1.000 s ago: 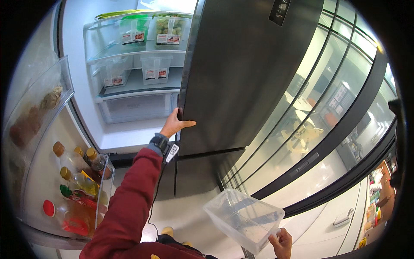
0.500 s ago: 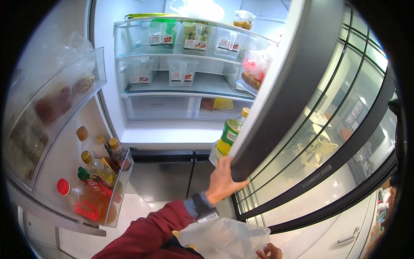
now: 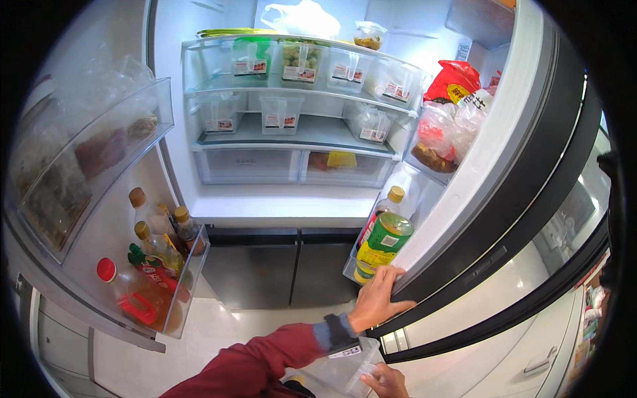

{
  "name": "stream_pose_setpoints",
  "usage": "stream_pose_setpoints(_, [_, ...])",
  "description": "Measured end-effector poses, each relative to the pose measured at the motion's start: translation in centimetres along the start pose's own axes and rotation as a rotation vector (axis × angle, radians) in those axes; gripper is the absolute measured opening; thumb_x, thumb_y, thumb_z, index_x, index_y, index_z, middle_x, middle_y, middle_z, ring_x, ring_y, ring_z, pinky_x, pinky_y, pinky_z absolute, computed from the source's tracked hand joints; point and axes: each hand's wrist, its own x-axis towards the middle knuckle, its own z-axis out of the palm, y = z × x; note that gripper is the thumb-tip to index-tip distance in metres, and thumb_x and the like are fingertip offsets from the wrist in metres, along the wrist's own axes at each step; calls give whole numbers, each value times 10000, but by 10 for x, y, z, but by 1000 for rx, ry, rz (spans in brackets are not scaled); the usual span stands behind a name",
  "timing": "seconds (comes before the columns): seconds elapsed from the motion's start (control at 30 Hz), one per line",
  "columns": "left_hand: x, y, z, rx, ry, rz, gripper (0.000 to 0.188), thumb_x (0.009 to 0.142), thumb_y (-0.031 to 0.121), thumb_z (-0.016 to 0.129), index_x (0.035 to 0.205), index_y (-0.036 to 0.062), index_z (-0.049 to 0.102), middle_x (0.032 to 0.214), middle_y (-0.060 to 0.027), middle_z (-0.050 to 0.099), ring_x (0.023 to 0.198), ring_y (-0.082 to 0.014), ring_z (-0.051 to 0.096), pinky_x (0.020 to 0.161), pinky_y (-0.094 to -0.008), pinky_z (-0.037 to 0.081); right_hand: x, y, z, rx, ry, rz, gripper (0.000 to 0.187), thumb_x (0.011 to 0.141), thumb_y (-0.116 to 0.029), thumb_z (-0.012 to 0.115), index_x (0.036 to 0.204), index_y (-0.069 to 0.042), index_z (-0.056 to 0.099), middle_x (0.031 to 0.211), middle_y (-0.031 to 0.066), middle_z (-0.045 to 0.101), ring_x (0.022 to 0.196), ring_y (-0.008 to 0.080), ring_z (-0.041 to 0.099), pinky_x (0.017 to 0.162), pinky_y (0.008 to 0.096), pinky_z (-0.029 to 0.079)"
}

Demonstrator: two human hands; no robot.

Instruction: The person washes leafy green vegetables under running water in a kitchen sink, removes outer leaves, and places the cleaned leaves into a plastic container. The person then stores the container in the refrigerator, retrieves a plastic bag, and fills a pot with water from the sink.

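Observation:
My left hand (image 3: 379, 302), with its maroon sleeve and dark wristband, grips the edge of the right fridge door (image 3: 474, 192); the fingers lie over the pale edge and the thumb is against the dark outer side. Lower down, my right hand (image 3: 386, 381) is closed on the rim of a clear plastic bin (image 3: 342, 366), partly hidden behind my left forearm. Just above my left hand, a green-and-yellow can (image 3: 385, 242) and a gold-capped bottle (image 3: 395, 194) stand in the door's lower shelf.
The open fridge (image 3: 292, 209) has several labelled clear bins (image 3: 281, 114) on its shelves. A white plastic bag (image 3: 302, 20) lies on top. Bottles (image 3: 142, 295) fill the left door's lower rack. Bagged food (image 3: 444, 129) sits in the right door's upper shelf.
The right door has swung wider to the right, my left hand moving with it, so more of its shelves show. My right hand and the clear bin have shifted left.

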Motion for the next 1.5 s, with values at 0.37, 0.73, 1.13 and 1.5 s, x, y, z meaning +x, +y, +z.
stream_pose_setpoints(0.37, [-143, -43, -196, -196, -218, -265, 261, 762, 184, 715, 973, 53, 636, 1095, -84, 574, 965, -202, 561, 805, -301, 450, 110, -145, 4, 215, 203, -205, 280, 719, -257, 742, 732, -50, 553, 616, 83, 588, 540, 267, 583, 507, 340, 454])
stream_pose_setpoints(0.73, [-197, -91, -247, 14, 190, -276, 375, 741, 177, 724, 1078, 70, 599, 1286, -144, 448, 1188, -310, 446, 980, -381, 375, 204, -210, -12, 265, 440, -395, 218, 769, -133, 705, 700, -38, 521, 567, 66, 503, 499, 146, 473, 493, 278, 389])
stream_pose_setpoints(1.13, [-321, -179, -244, 73, -8, -693, 292, 813, 267, 666, 1036, 83, 622, 1151, -101, 555, 1033, -212, 556, 695, -288, 520, 317, -220, -35, 416, 1011, -351, 295, 838, -180, 651, 723, -13, 437, 619, 45, 478, 586, 107, 417, 538, 276, 387])
stream_pose_setpoints(1.5, [-521, -260, -253, 49, 87, -1067, 376, 827, 125, 598, 1186, 69, 500, 1080, -140, 529, 1006, -261, 517, 765, -344, 464, 438, -230, -55, 237, 1143, -143, 353, 816, -382, 611, 793, -40, 529, 707, 186, 614, 686, 393, 594, 603, 458, 448])
